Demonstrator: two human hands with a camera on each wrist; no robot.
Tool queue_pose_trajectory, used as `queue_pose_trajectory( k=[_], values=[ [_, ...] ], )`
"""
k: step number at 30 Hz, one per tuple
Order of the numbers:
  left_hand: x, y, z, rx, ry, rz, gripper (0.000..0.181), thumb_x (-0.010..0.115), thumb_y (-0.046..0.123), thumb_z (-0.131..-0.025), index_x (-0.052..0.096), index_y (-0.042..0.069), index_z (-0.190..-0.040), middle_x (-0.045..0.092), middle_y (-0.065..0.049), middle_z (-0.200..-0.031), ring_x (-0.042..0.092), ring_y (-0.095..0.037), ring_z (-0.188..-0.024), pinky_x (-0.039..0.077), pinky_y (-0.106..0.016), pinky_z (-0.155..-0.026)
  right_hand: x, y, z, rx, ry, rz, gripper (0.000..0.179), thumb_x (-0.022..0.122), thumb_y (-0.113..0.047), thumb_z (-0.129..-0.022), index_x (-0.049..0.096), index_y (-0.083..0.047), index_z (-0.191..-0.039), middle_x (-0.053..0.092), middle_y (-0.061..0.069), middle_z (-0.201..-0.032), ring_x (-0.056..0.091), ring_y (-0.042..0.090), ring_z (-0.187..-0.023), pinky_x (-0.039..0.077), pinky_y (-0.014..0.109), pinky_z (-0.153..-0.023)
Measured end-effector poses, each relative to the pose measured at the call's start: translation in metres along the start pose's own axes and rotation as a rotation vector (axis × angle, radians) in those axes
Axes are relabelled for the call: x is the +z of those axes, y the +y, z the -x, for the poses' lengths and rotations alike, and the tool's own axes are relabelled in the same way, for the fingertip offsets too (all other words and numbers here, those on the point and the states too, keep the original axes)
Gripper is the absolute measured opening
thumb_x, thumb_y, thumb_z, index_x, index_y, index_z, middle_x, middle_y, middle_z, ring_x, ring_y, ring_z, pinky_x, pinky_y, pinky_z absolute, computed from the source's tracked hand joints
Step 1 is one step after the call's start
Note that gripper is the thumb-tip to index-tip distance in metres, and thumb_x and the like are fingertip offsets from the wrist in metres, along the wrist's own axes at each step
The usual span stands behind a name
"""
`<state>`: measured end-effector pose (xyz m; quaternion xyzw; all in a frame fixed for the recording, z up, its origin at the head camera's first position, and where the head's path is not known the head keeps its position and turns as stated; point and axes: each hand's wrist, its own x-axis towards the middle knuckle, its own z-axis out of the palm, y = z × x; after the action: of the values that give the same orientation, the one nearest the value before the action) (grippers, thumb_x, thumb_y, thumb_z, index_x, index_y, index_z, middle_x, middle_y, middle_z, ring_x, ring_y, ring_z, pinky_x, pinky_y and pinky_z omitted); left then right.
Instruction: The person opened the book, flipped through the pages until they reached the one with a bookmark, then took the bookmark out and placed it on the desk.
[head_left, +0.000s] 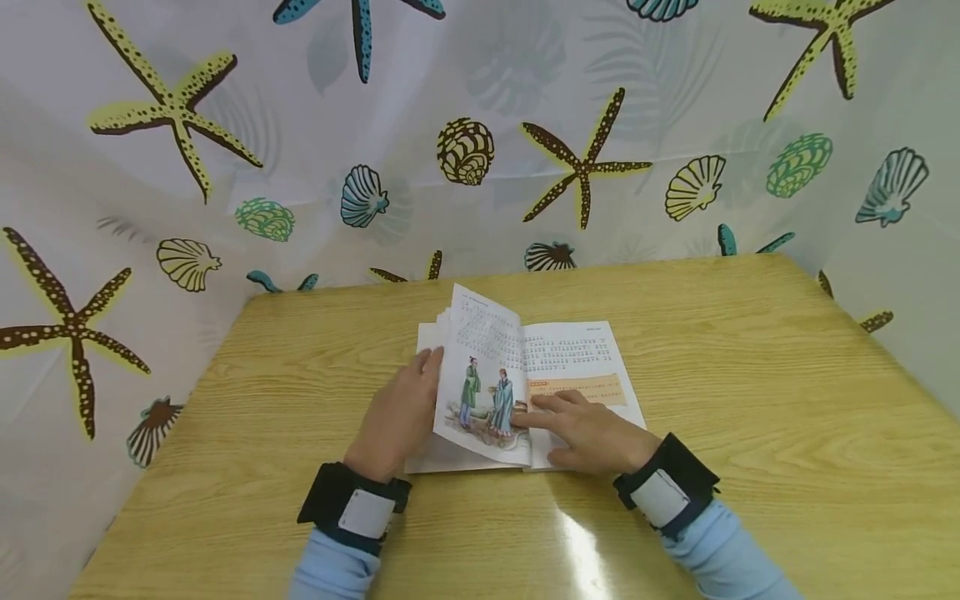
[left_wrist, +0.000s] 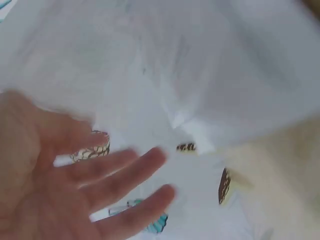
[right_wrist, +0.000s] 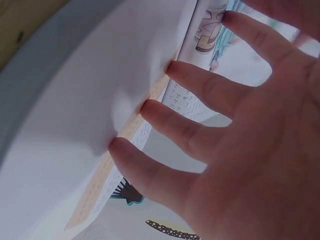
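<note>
An open book [head_left: 577, 350] lies in front of me, with one illustrated page [head_left: 480, 333] lifted and curving at its left side. Two robed figures and lines of text are printed on that page. My left hand [head_left: 401, 412] is at the left edge of the raised page; in the left wrist view its fingers [left_wrist: 135, 177] are extended and spread beneath the pale, blurred sheets. Fingertips of my right hand [head_left: 592, 429] press on the right page near the spine. The right wrist view shows these fingers [right_wrist: 175, 125] spread and nearly straight on the paper.
The book rests on a light wooden table [head_left: 750, 358]. Behind and beside the table hangs a white cloth [head_left: 510, 225] printed with starfish and shells. Each wrist wears a black band [head_left: 667, 483] over a light blue sleeve [head_left: 727, 550].
</note>
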<state>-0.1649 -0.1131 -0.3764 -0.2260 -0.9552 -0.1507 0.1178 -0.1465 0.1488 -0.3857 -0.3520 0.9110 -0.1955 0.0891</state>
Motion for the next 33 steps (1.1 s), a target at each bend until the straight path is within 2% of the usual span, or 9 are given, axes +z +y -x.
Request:
queue_pose_trajectory(
  k=[3,5,7,10,13,16,23,29,33],
  values=[
    [-0.007,-0.001,-0.003,-0.013,0.147,-0.056,0.044,0.060,-0.004,-0.097,0.050,-0.011,-0.139,0.060,-0.030,-0.130,0.068,-0.040,-0.103,0.061,-0.047,-0.073,0.001,0.001,0.000,0.001,0.000,-0.005,0.058,0.069,-0.002,-0.087,0.057,-0.010,-0.144,0.048,0.027,-0.147,0.044,0.051,-0.130,0.046,0.066,-0.097],
    [-0.007,0.000,-0.005,0.020,0.143,-0.041,0.045,0.062,0.001,-0.098,0.051,-0.008,-0.141,0.060,-0.027,-0.133,0.066,-0.039,-0.107,0.060,-0.048,-0.078,0.002,0.001,0.000,-0.002,0.002,-0.005,0.059,0.069,-0.001,-0.087,0.057,-0.010,-0.144,0.048,0.027,-0.147,0.045,0.051,-0.130,0.046,0.066,-0.096],
    [-0.004,0.003,-0.005,0.090,0.050,-0.018,0.048,0.065,0.010,-0.100,0.052,-0.002,-0.144,0.056,-0.024,-0.140,0.062,-0.039,-0.117,0.056,-0.052,-0.089,0.002,0.002,0.000,-0.004,0.003,-0.003,0.059,0.070,-0.001,-0.087,0.057,-0.010,-0.144,0.048,0.027,-0.146,0.045,0.051,-0.129,0.046,0.066,-0.096],
    [0.004,0.007,-0.005,0.156,-0.206,0.020,0.056,0.066,0.024,-0.100,0.048,0.009,-0.151,0.045,-0.020,-0.153,0.047,-0.041,-0.136,0.043,-0.057,-0.107,0.002,0.002,0.000,-0.009,0.004,0.005,0.059,0.071,-0.001,-0.087,0.057,-0.010,-0.144,0.049,0.026,-0.146,0.045,0.051,-0.129,0.046,0.065,-0.097],
    [0.011,0.012,-0.003,0.113,-0.416,0.040,0.062,0.069,0.030,-0.098,0.045,0.016,-0.154,0.038,-0.019,-0.158,0.038,-0.042,-0.142,0.039,-0.058,-0.110,0.002,0.002,0.000,-0.013,0.003,0.011,0.059,0.071,-0.001,-0.087,0.057,-0.010,-0.144,0.049,0.027,-0.145,0.046,0.052,-0.129,0.046,0.065,-0.097],
    [0.015,0.014,-0.002,0.046,-0.503,0.054,0.066,0.073,0.028,-0.095,0.046,0.017,-0.154,0.037,-0.018,-0.159,0.036,-0.043,-0.143,0.040,-0.058,-0.109,0.002,0.003,-0.001,-0.013,0.002,0.013,0.059,0.071,-0.001,-0.087,0.057,-0.010,-0.144,0.049,0.027,-0.145,0.046,0.051,-0.129,0.046,0.066,-0.097],
    [0.017,0.018,-0.001,0.017,-0.527,0.065,0.069,0.077,0.028,-0.092,0.047,0.015,-0.153,0.037,-0.019,-0.159,0.037,-0.042,-0.143,0.042,-0.058,-0.108,0.001,0.002,0.000,0.017,-0.011,0.015,0.060,0.071,-0.001,-0.087,0.057,-0.012,-0.144,0.049,0.025,-0.147,0.046,0.050,-0.130,0.046,0.065,-0.098],
    [0.018,0.019,0.000,0.012,-0.526,0.089,0.068,0.076,0.025,-0.093,0.047,0.014,-0.153,0.037,-0.020,-0.158,0.037,-0.043,-0.142,0.042,-0.058,-0.108,-0.005,0.007,0.004,0.176,-0.026,0.094,0.059,0.076,-0.003,-0.084,0.061,-0.011,-0.141,0.050,0.021,-0.147,0.046,0.045,-0.132,0.048,0.059,-0.100],
    [0.018,0.020,0.000,0.011,-0.516,0.096,0.068,0.076,0.024,-0.092,0.047,0.013,-0.153,0.037,-0.021,-0.158,0.037,-0.044,-0.142,0.042,-0.058,-0.108,-0.015,0.020,0.011,0.301,-0.048,0.164,0.053,0.079,-0.006,-0.082,0.066,-0.009,-0.133,0.050,0.023,-0.146,0.046,0.049,-0.131,0.049,0.061,-0.097]
  ],
)
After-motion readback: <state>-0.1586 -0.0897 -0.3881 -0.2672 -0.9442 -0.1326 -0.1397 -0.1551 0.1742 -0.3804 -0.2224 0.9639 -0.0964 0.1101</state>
